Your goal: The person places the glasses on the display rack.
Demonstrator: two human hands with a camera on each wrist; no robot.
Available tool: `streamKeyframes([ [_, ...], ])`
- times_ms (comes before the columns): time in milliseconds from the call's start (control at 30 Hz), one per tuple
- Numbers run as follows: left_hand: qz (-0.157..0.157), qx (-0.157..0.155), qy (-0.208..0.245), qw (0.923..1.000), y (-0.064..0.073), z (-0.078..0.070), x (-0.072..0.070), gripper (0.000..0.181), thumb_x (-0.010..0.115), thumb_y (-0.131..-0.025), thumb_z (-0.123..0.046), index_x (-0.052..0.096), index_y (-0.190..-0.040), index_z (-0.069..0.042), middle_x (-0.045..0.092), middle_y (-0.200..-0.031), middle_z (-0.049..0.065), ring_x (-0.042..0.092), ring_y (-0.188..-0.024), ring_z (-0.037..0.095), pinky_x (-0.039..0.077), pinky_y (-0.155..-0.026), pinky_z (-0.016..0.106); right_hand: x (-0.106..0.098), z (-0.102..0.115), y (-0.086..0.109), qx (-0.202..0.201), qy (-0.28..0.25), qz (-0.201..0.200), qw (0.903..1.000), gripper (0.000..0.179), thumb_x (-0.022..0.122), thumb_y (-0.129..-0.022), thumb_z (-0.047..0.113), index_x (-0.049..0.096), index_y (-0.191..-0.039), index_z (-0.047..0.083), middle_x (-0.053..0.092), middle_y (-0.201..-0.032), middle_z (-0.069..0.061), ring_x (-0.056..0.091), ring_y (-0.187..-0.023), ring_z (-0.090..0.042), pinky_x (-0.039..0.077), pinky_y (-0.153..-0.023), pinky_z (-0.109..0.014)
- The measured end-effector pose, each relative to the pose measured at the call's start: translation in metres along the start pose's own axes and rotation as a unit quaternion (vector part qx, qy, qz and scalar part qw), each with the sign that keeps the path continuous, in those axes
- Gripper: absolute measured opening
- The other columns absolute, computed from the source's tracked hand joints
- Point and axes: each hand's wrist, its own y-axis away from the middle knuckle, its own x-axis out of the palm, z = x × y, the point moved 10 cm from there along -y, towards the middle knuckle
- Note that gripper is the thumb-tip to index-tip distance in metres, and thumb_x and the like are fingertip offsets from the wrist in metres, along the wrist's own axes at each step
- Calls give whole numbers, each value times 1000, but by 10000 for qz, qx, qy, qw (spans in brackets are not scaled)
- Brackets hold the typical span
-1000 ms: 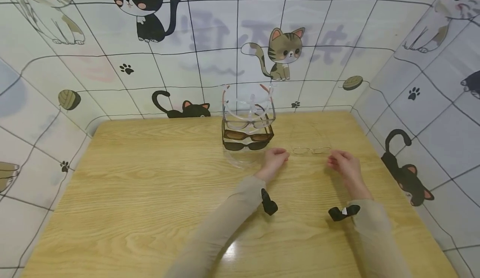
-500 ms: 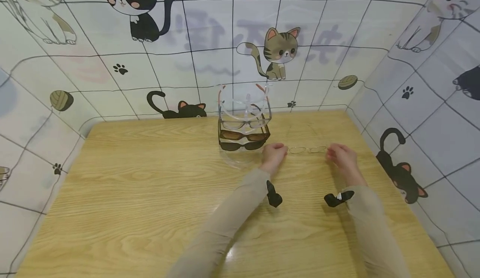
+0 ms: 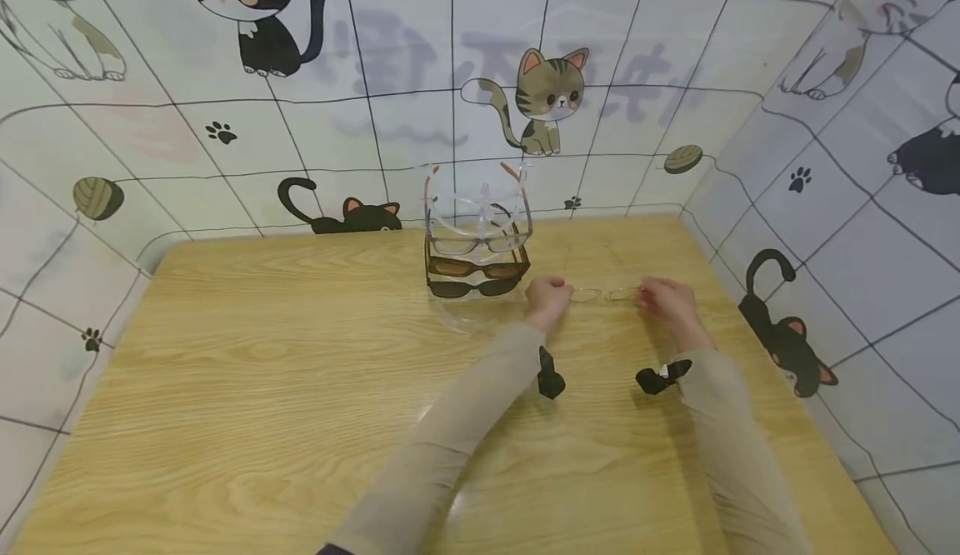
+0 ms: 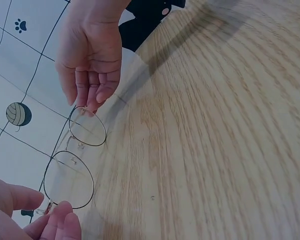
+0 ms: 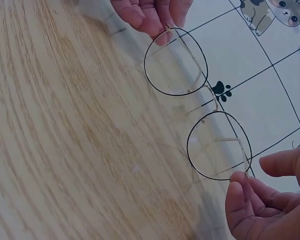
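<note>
A pair of thin wire-rimmed eyeglasses (image 3: pixel 606 294) with round lenses is held between my two hands, low over the table, its temples pointing away from me. At the left hinge, my left hand (image 3: pixel 547 298) pinches the frame; the left wrist view shows its thumb and fingers around that corner. My right hand (image 3: pixel 669 303) holds the other hinge with curled fingers (image 5: pixel 240 192). In the right wrist view its thumb stands a little off the frame. Left of my left hand, a clear display stand (image 3: pixel 459 322) bears black sunglasses (image 3: pixel 474 288), brown sunglasses (image 3: pixel 478 268) and grey-framed glasses (image 3: pixel 480 245).
A wooden table (image 3: pixel 285 372) spreads out in front, with a wall covering (image 3: pixel 405 130) of cartoon cats and grid lines behind and at both sides. The display stand is close beside my left hand. Black wrist cameras (image 3: pixel 551 378) sit on both sleeves.
The head view has shifted, so the scene slides left. Both forearms reach slightly farther forward, and the eyeglasses have moved a touch away from me. Both hands stay at its hinges.
</note>
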Motion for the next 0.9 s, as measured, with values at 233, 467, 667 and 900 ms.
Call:
streamKeyframes([
  [233, -114, 5, 64, 9999, -2, -5, -2, 17, 61, -85, -3, 70, -100, 0, 68, -88, 8, 66, -81, 20, 54, -71, 29, 6, 12, 14, 229, 134, -336, 9991, 49, 52, -94, 7, 36, -136, -14, 61, -65, 8, 59, -59, -1, 53, -57, -15],
  [467, -88, 120, 160, 9998, -2, -8, -3, 14, 60, -83, -1, 71, -91, -1, 68, -75, 6, 63, -64, 14, 49, -59, 22, 4, 14, 15, 266, 260, -309, 9988, 44, 55, -93, 6, 44, -131, -12, 63, -64, 6, 60, -59, -2, 54, -60, -17],
  [667, 107, -105, 739, 9972, -3, -2, 2, 11, 59, -82, 3, 69, -87, 1, 63, -66, 5, 56, -54, 9, 54, -58, 24, 3, 18, 23, 51, 302, -259, 9992, 23, 56, -92, 6, 53, -109, -8, 62, -65, 4, 59, -58, -2, 53, -57, -16],
  [900, 207, -122, 1041, 9943, -1, -9, 0, 9, 59, -81, 3, 67, -86, 2, 61, -64, 3, 55, -51, 7, 55, -58, 24, 5, 24, 33, -49, -56, -67, 10000, 19, 54, -93, 5, 50, -105, -8, 61, -65, 3, 60, -58, -4, 54, -58, -17],
])
